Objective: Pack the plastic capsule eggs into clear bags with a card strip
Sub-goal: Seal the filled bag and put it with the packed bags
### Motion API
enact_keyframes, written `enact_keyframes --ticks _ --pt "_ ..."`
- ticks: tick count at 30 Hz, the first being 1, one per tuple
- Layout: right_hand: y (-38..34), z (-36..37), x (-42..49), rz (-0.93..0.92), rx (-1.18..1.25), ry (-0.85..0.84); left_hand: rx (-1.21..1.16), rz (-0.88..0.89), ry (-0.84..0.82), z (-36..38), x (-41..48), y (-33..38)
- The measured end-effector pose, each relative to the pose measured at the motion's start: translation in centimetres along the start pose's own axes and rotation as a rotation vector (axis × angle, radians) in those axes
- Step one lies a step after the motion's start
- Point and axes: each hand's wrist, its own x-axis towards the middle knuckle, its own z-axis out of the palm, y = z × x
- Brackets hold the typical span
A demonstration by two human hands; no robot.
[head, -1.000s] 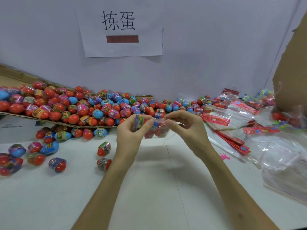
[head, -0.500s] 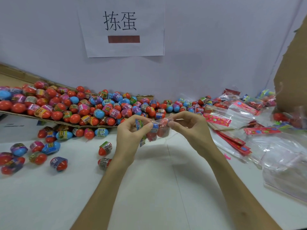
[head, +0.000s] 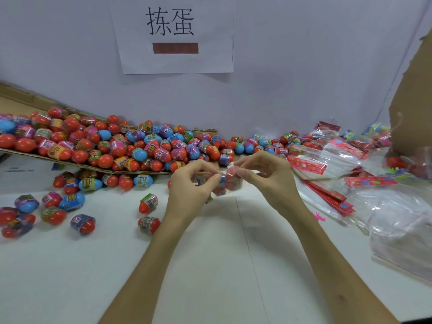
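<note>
My left hand [head: 191,185] and my right hand [head: 266,176] meet above the middle of the white table [head: 210,265]. Between them they pinch the top of a small clear bag [head: 230,183] holding red and blue capsule eggs. The bag hangs just below my fingertips, partly hidden by them. A big heap of red, blue and pink capsule eggs [head: 112,146] lies on a cardboard sheet [head: 77,166] at the back left. Red card strips [head: 327,195] lie to the right of my right hand.
Loose eggs [head: 83,224] are scattered on the table's left side, two of them [head: 148,203] close to my left wrist. Packed bags [head: 336,155] and a stack of clear bags [head: 402,232] fill the right. A paper sign [head: 173,33] hangs on the wall behind.
Both hands have drawn closer together, folding the bag's top between the fingertips. The bag now hangs shorter and more bunched than a second ago.
</note>
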Motion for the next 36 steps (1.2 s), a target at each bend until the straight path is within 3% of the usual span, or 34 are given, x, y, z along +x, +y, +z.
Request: enact_keyframes --ticks 11,15,20,28,36 --pt "0.1 0.6 0.1 0.030 -0.007 0.065 -0.001 0.022 0.071 0.9 -0.5 0.7" --pt "0.1 0.9 0.0 -0.023 -0.071 0.096 -0.120 -0.035 -0.016 0.6 -0.3 0.7" --pt "0.1 1.5 -0.6 -0.100 -0.207 0.058 -0.065 -0.016 -0.096 0.1 -0.4 0.4" --pt "0.5 1.3 -0.6 -0.109 -0.227 -0.058 -0.014 -0.005 -0.031 0.1 -0.2 0.2" --pt "0.2 1.4 -0.7 -0.199 -0.216 -0.047 0.009 -0.014 -0.024 0.4 -0.2 0.2"
